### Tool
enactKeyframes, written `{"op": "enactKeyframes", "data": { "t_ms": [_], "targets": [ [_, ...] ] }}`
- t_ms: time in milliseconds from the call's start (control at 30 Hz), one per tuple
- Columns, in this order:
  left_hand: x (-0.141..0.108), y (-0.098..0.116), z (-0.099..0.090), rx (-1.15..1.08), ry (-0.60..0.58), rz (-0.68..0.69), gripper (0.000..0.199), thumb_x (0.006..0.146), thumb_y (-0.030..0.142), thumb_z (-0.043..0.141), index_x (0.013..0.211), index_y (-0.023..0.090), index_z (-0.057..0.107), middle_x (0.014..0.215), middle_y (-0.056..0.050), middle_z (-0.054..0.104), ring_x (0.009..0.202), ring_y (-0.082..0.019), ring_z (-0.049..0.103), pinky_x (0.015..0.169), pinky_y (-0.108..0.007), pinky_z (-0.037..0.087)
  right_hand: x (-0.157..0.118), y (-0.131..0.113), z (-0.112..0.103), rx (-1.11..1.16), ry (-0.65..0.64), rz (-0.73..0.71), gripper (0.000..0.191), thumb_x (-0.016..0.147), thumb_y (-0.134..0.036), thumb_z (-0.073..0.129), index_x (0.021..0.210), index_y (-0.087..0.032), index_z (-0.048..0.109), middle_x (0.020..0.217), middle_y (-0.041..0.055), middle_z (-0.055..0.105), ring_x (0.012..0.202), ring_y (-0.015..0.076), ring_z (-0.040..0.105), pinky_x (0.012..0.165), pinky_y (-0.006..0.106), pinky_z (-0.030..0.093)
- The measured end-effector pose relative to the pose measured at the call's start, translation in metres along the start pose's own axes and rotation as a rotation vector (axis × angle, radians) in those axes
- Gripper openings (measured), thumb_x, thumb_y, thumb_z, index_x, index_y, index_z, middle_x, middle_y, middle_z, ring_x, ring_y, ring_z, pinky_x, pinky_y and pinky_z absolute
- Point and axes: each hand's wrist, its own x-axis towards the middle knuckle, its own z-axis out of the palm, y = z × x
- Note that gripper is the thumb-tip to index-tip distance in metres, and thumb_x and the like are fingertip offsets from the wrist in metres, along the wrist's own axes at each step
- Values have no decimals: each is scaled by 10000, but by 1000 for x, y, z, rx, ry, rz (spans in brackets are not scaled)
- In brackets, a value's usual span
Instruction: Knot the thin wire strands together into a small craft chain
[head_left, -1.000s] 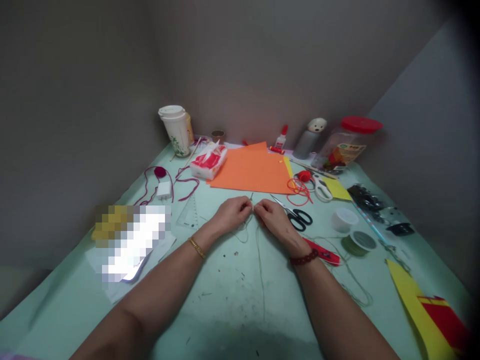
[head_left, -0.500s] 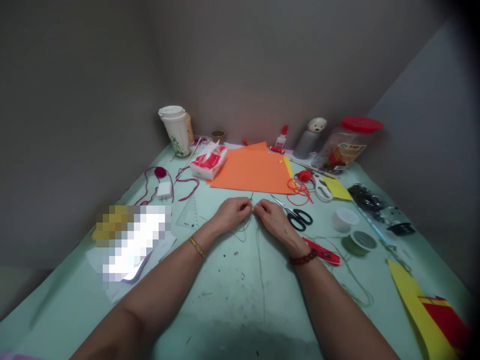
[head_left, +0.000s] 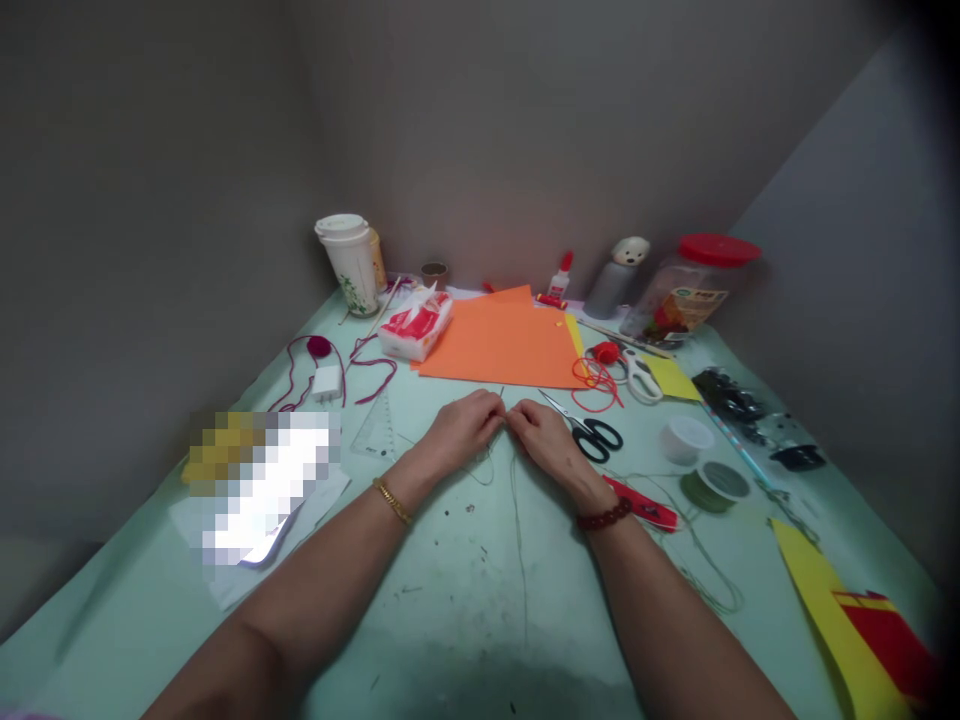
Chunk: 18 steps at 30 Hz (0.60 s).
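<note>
My left hand (head_left: 461, 432) and my right hand (head_left: 546, 438) meet at the fingertips near the middle of the table, just below the orange paper sheet (head_left: 502, 345). Both pinch a thin olive-green cord (head_left: 517, 540), which hangs in loose lengths onto the mint-green table cover (head_left: 480, 590). Its exact path between my fingers is hidden. Black-handled scissors (head_left: 596, 440) lie open just right of my right hand. A spool of green cord (head_left: 712, 487) sits further right, and a clear triangular ruler (head_left: 379, 430) lies left of my left hand.
A paper cup (head_left: 349, 262), tissue pack (head_left: 416, 325), glue bottle (head_left: 559, 280) and red-lidded jar (head_left: 694, 280) stand along the back, against grey walls. Red cord (head_left: 596, 385) and white shears (head_left: 641, 378) lie right of the orange sheet. A pixelated object (head_left: 262, 485) lies left.
My fingertips have come slightly closer together and lifted a little. The view has shifted slightly. The objects on the table have not moved.
</note>
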Motion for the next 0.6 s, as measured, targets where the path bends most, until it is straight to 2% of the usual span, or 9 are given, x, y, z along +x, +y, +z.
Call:
{"op": "enactKeyframes", "data": {
  "t_ms": [467, 600],
  "targets": [
    [-1, -3, 7, 127, 16, -12, 134, 866, 200, 386, 890, 202, 518, 895, -25, 567, 777, -148, 527, 650, -257, 372, 0, -1, 0, -29, -19, 2, 228, 783, -301, 399, 578, -203, 421, 516, -16, 482, 544, 133, 411, 530, 251, 279],
    [0, -2, 7, 80, 11, -37, 134, 856, 195, 382, 864, 200, 515, 863, -18, 562, 744, -140, 510, 637, -253, 360, 0, -2, -1, -50, -22, -3, 228, 788, -300, 400, 582, -204, 415, 522, -20, 480, 552, 132, 410, 535, 251, 273]
  ]
}}
